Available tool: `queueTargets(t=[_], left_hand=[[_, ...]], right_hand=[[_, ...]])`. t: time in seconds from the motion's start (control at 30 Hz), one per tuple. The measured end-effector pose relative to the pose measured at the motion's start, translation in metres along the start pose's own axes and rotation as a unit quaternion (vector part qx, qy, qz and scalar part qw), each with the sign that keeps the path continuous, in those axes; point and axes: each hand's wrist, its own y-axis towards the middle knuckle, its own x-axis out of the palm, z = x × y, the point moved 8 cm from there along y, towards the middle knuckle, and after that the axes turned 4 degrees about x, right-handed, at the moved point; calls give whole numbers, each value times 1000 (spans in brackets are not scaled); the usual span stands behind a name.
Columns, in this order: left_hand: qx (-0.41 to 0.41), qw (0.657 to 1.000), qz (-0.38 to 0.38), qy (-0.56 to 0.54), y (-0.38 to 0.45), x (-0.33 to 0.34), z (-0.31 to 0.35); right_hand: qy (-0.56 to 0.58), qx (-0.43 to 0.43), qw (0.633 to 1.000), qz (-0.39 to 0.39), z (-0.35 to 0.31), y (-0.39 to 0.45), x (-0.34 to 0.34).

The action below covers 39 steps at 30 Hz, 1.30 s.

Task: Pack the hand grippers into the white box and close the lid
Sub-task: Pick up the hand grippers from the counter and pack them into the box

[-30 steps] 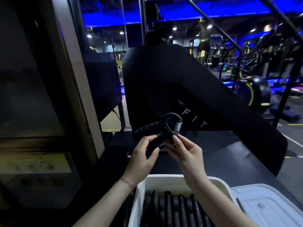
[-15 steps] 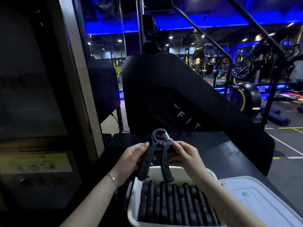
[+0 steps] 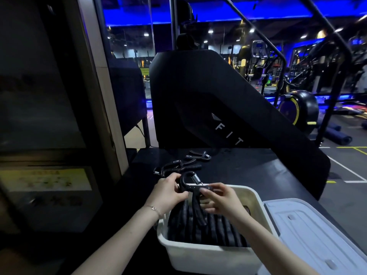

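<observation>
Your left hand (image 3: 168, 192) and right hand (image 3: 217, 199) both pinch one gripper (image 3: 195, 190) over the box (image 3: 206, 257), handles down among those packed. It looks light, stiff and springy, so hold it by the top arch. More grippers (image 3: 178, 165) lie on the desk (image 3: 248, 167) at 12 o'clock; the lid (image 3: 317, 235) sits at 3 o'clock.

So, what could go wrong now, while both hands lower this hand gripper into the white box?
1. The white box already holds a tight row of grippers, so the held hand gripper may not slide in, or may stick up and later block the lid.
2. The left hand and right hand grip it near the spring; a finger could get pinched.
3. The loose grippers on the dark table could be forgotten.
</observation>
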Motion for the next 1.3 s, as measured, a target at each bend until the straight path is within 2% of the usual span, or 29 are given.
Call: queueTargets(t=[0.1, 0.17, 0.27, 0.4, 0.53, 0.67, 0.77, 0.9, 1.03, 1.2, 1.3], left_hand=[[-19, 1000, -16, 17, -1, 11, -5], [-24, 999, -31, 32, -3, 19, -7], [-5, 996, -67, 56, -8, 33, -6], [77, 973, -114, 188, -14, 52, -2], [129, 951, -242, 141, -21, 80, 3], [151, 939, -267, 156, -16, 89, 6], [152, 935, -276, 165, -13, 90, 5], [153, 908, -309, 236, -23, 103, -3], [156, 900, -317, 255, -27, 105, -7], [161, 894, -320, 268, -28, 109, -12], [160, 895, -319, 266, -28, 108, -11]], right_hand=[[14, 84, 994, -65, 23, -4, 4], [-58, 107, 986, -116, 35, -10, 7], [-115, 113, 980, -112, 45, -10, 3], [-127, 126, 978, -110, 51, -8, 2], [-132, 135, 974, -121, 54, -8, 4], [-152, 128, 974, -110, 56, -8, 5], [-206, 109, 967, -100, 53, -4, 4], [-334, 66, 936, -90, 45, 1, 0], [-394, 48, 907, -139, 39, 2, -3], [-518, -77, 839, -148, 14, 2, -2], [-533, -144, 818, -159, 5, 3, 2]])
